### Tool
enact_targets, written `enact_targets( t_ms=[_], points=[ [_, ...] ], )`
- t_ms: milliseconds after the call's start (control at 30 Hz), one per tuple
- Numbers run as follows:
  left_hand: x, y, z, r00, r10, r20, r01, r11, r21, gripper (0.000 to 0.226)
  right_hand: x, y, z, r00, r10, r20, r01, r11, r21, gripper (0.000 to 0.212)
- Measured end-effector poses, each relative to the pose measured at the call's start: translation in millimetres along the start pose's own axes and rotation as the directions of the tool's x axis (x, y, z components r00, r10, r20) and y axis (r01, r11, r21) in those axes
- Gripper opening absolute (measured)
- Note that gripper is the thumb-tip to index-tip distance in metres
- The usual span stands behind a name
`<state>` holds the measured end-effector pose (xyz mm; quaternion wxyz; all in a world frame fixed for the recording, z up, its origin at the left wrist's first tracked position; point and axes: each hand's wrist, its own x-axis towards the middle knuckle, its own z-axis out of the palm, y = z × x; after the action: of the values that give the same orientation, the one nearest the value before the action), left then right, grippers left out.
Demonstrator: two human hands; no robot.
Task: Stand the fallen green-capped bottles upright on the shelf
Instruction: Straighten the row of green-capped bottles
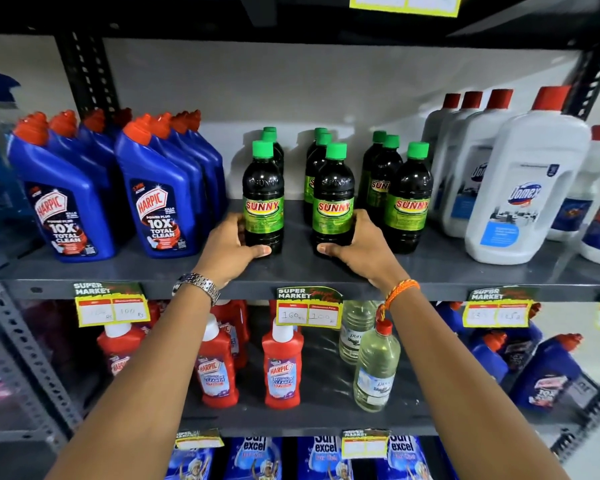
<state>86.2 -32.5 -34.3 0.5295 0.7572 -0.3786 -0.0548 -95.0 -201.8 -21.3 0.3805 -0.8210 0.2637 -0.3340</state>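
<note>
Left hand [230, 244] grips left bottle [263, 199]; right hand [355, 244] grips middle bottle [333, 199]

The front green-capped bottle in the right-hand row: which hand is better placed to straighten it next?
The right hand. It grips the middle front bottle directly beside the right front bottle, while the left hand holds the left front bottle, farther away.

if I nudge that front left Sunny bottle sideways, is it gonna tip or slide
Likely tips: the front left Sunny bottle is tall on a narrow base. It looks full of dark liquid, so probably heavy for its size. The left hand cupping its base should steady it.
</note>
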Motion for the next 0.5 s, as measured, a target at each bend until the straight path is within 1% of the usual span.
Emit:
enact_targets(
  t_ms=[100, 133, 167, 233, 267, 300, 333, 367, 400, 433, 467, 500],
  points=[
    [0, 0, 1, 1.0, -0.027, 0.015, 0.028, 1.0, -0.009, 0.067, -1, -1, 0, 1.0, 0.016, -0.008, -0.016, 1.0, -0.01, 0.08],
    [0, -1, 0, 0.999, -0.048, 0.02, 0.048, 0.999, -0.006, 0.072, -1, -3, -1, 1.0, 0.022, -0.007, -0.022, 1.0, -0.014, 0.082],
    [0, 0, -3, 0.997, -0.075, 0.029, 0.076, 0.997, -0.007, 0.083, -2, -4, -2, 1.0, 0.029, -0.002, -0.029, 0.999, -0.018, 0.085],
    [-6, 5, -12, 0.99, -0.127, 0.066, 0.125, 0.992, 0.035, 0.122, -9, -7, -7, 0.999, 0.043, 0.002, -0.043, 0.998, -0.034, 0.095],
    [-14, 9, -16, 0.987, -0.136, 0.084, 0.13, 0.989, 0.067, 0.13, -14, -5, -10, 0.999, 0.047, -0.025, -0.048, 0.999, -0.021, 0.098],
    [-27, 12, -18, 0.989, -0.118, 0.085, 0.109, 0.989, 0.102, 0.127, -21, -2, -14, 0.995, 0.057, -0.087, -0.055, 0.998, 0.019, 0.098],
    [-45, 13, -18, 0.995, -0.072, 0.063, 0.061, 0.985, 0.162, 0.115, -31, 0, -19, 0.981, 0.077, -0.178, -0.063, 0.995, 0.081, 0.092],
    [-64, 12, -15, 1.0, 0.001, 0.027, -0.007, 0.972, 0.237, 0.103, -41, 5, -26, 0.953, 0.09, -0.291, -0.057, 0.991, 0.12, 0.083],
    [-82, 9, -12, 0.996, 0.086, -0.011, -0.078, 0.945, 0.317, 0.092, -49, 9, -34, 0.911, 0.088, -0.403, -0.046, 0.993, 0.113, 0.076],
    [-97, 4, -6, 0.983, 0.178, -0.037, -0.148, 0.902, 0.405, 0.082, -53, 13, -41, 0.867, 0.074, -0.493, -0.048, 0.997, 0.064, 0.074],
    [-108, -5, 1, 0.963, 0.266, -0.038, -0.21, 0.836, 0.508, 0.073, -54, 17, -50, 0.831, 0.05, -0.554, -0.054, 0.999, 0.009, 0.076],
    [-113, -14, 6, 0.942, 0.334, -0.02, -0.253, 0.751, 0.61, 0.069, -51, 21, -56, 0.811, 0.026, -0.584, -0.062, 0.997, -0.042, 0.08]
  ],
)
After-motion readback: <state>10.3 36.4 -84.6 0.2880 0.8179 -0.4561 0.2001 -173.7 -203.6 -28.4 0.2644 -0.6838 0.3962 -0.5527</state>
